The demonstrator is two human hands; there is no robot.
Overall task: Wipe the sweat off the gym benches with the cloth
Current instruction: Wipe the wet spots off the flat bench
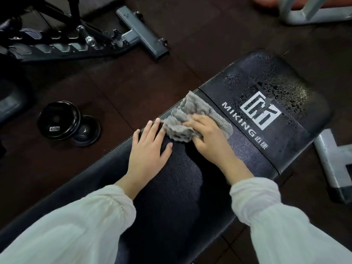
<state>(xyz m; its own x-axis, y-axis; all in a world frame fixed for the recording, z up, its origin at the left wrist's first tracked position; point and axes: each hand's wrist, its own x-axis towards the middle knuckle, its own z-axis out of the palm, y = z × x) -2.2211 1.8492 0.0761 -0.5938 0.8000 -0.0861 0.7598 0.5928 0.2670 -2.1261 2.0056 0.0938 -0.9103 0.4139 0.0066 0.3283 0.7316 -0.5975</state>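
Two hands are on the black bench (171, 187). Your right hand (207, 138) presses down on the grey cloth (192, 119), fingers curled over its bunched near edge, just short of the seam before the end pad. Your left hand (150, 147) lies flat and spread on the padding, its fingertips just touching the cloth's left edge. Beyond the cloth, droplets (282, 92) speckle the end pad around the white logo (261, 111). On the floor to your left lies a dumbbell (66, 122).
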